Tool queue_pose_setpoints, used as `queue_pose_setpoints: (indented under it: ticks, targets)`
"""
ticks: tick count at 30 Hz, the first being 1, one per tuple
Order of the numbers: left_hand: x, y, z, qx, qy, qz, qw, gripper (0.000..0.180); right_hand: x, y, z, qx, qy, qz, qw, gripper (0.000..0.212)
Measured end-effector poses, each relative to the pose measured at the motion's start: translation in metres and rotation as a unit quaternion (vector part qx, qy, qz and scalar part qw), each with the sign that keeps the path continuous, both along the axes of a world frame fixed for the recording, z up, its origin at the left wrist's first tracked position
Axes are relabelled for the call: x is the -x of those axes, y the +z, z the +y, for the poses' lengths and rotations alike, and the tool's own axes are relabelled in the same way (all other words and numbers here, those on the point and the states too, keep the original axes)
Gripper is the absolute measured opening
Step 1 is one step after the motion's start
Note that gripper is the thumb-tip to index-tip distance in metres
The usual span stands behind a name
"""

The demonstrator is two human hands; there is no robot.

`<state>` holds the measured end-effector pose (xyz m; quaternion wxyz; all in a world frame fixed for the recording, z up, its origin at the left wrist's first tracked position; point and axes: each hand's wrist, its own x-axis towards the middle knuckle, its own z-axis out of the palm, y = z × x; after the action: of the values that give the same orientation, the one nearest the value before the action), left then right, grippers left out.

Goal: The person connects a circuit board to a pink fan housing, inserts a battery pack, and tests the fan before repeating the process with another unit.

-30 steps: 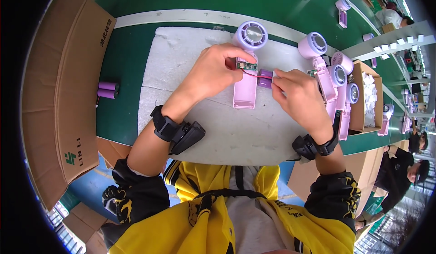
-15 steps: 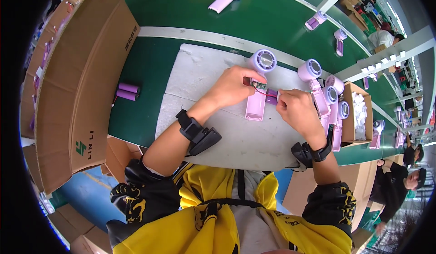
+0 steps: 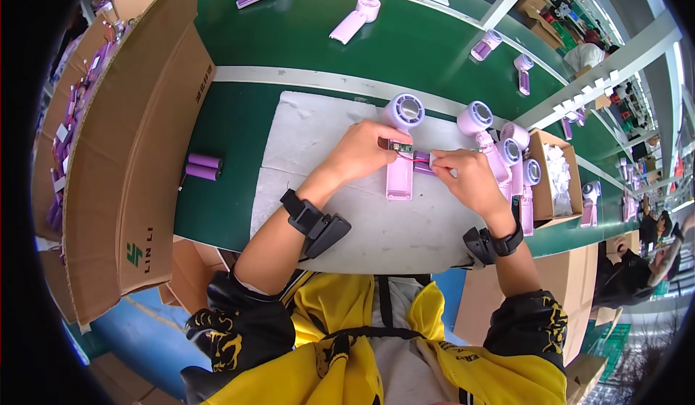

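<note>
A pink handheld fan (image 3: 399,177) lies on the white mat with its round head away from me and its handle shell open. My left hand (image 3: 360,152) is closed around its neck, thumb and fingers at a small green circuit board (image 3: 400,146). A red wire runs from the board toward a purple battery pack (image 3: 423,165) beside the handle. My right hand (image 3: 470,177) is closed in a pinch at the battery's right end, with a small white piece (image 3: 433,159) at its fingertips. The fingers partly hide the battery.
Several pink fans (image 3: 499,152) stand and lie at the mat's right, next to a carton (image 3: 575,188) of white pieces. Two purple cells (image 3: 203,167) lie on the left of the green table. A tall cardboard box (image 3: 137,152) walls the left side. More fans (image 3: 355,20) lie beyond the rail.
The whole view has shifted slightly. My right fingers have drawn a little away from the fan and straightened, showing more of the battery. My left hand keeps its hold.
</note>
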<state>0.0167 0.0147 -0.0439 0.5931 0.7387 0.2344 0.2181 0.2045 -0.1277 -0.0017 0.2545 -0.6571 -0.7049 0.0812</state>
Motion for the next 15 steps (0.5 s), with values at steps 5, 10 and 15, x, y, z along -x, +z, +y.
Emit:
queue_pose_setpoints:
  ticks: [5, 10, 15]
  targets:
    - [0.001, 0.002, 0.001, -0.015, -0.015, 0.021, 1.000, 0.037, 0.013, 0.002, 0.002, 0.008, 0.003, -0.089, 0.996, 0.008]
    - [-0.001, 0.000, 0.002, -0.024, -0.006, 0.023, 0.999, 0.036, 0.008, -0.005, 0.005, 0.034, 0.014, -0.107, 0.994, 0.014]
    - [-0.002, 0.005, 0.001, -0.039, -0.007, 0.026, 0.999, 0.037, -0.021, -0.003, 0.004, 0.065, 0.027, -0.009, 0.997, 0.015]
